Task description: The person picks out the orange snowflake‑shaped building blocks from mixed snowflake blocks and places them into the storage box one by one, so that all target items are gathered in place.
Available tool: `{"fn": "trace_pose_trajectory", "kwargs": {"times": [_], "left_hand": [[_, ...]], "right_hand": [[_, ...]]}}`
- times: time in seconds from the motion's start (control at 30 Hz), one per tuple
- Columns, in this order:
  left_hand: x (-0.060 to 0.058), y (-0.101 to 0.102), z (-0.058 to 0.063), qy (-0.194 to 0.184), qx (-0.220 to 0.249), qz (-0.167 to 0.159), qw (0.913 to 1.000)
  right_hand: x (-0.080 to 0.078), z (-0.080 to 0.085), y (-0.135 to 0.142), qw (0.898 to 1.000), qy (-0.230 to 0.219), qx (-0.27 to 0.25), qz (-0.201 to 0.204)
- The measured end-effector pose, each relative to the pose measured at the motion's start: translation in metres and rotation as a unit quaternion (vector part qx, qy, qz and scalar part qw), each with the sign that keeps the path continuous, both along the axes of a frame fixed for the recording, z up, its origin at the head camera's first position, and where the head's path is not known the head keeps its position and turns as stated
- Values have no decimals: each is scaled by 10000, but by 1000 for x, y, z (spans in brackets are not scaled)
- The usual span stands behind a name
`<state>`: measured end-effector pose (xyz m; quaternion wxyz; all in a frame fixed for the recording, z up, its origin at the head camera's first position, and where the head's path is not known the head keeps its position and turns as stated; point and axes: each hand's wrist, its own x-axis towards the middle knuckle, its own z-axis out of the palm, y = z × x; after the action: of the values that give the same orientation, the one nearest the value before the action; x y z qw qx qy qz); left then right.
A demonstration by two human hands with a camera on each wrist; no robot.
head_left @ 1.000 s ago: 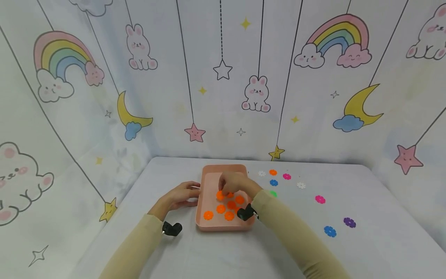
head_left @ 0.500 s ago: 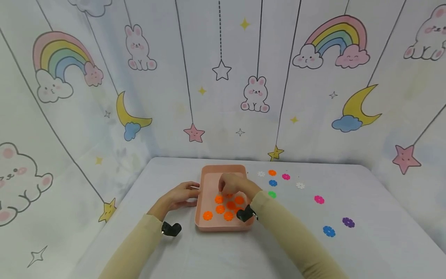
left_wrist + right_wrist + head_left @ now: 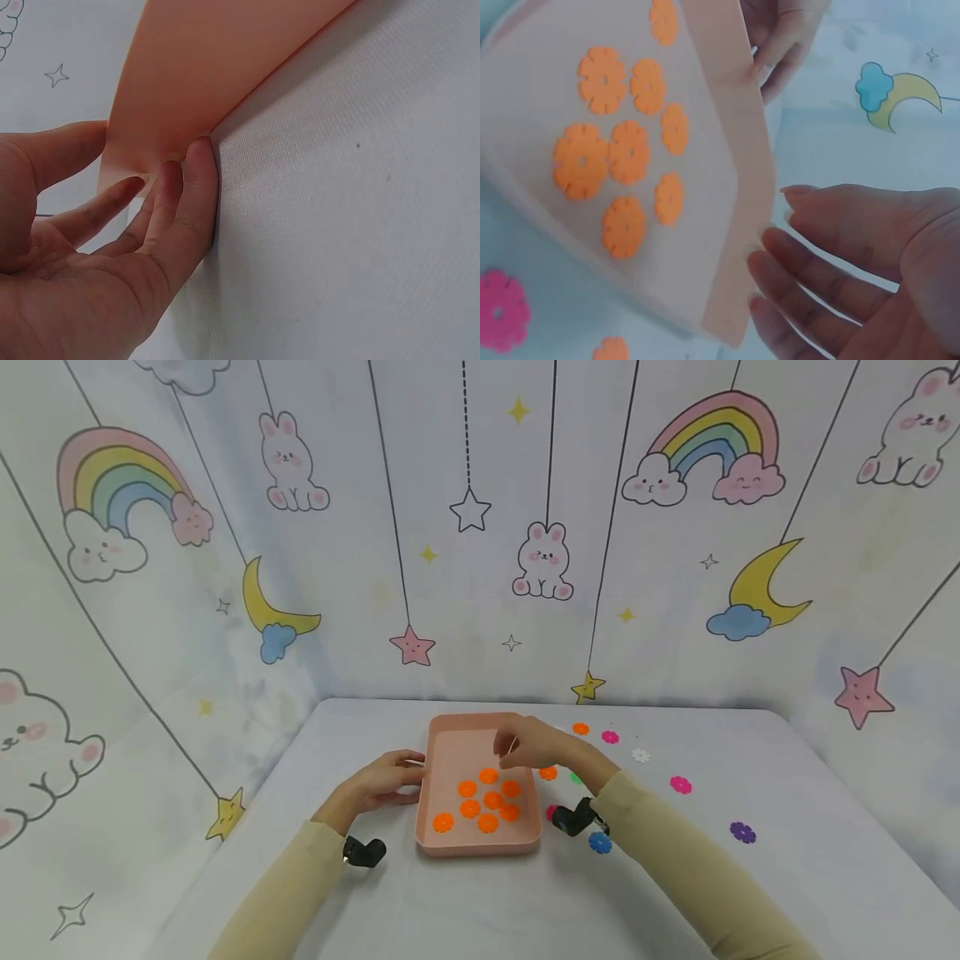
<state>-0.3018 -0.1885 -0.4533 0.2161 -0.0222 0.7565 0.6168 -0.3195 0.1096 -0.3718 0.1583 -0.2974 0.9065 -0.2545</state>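
Observation:
My left hand (image 3: pixel 382 783) rests its fingertips against the left side of a peach-coloured shallow tray (image 3: pixel 477 849). In the left wrist view its fingers (image 3: pixel 196 187) touch the tray's outer wall. Inside the tray lie several orange notched snowflake discs (image 3: pixel 469 808), flat and mostly in its nearer half. My right hand (image 3: pixel 534 743) hovers over the tray's right rim, apart from the discs. Seen from the right wrist, its fingers (image 3: pixel 810 259) are loosely extended, holding nothing.
On the white table right of the tray lie loose discs: orange (image 3: pixel 548 772), blue (image 3: pixel 600 843), white (image 3: pixel 641 755), pink (image 3: pixel 681 785) and purple (image 3: pixel 742 832). A green disc (image 3: pixel 577 778) is partly behind the right forearm. A patterned cloth backdrop (image 3: pixel 360 527) stands behind.
My right hand has left the orange discs in the tray and moved up and right to the rim. Discs beside the tray, formerly behind that arm, now show. The left hand stays put.

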Motion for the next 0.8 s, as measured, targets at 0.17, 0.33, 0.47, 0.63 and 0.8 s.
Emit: {"fn": "trace_pose_trajectory", "kwargs": {"times": [0.17,0.33,0.47,0.63,0.8], "left_hand": [[-1,-2,-1,34,-9,-52,10000],[-2,-2,-2,25,-22,-53,10000],[-1,-1,-2,31,-2,-23,10000],[-1,-1,-4,36,5,-12,10000],[-1,-2,-4,37,47,-14,10000]], "right_hand": [[6,-3,26,9994,101,-312,-52],[5,-19,54,9975,249,-653,-138],[1,-33,73,9956,433,-808,-213],[-5,-50,88,9948,441,-738,-542],[-8,-63,93,9939,395,-547,-871]]}}
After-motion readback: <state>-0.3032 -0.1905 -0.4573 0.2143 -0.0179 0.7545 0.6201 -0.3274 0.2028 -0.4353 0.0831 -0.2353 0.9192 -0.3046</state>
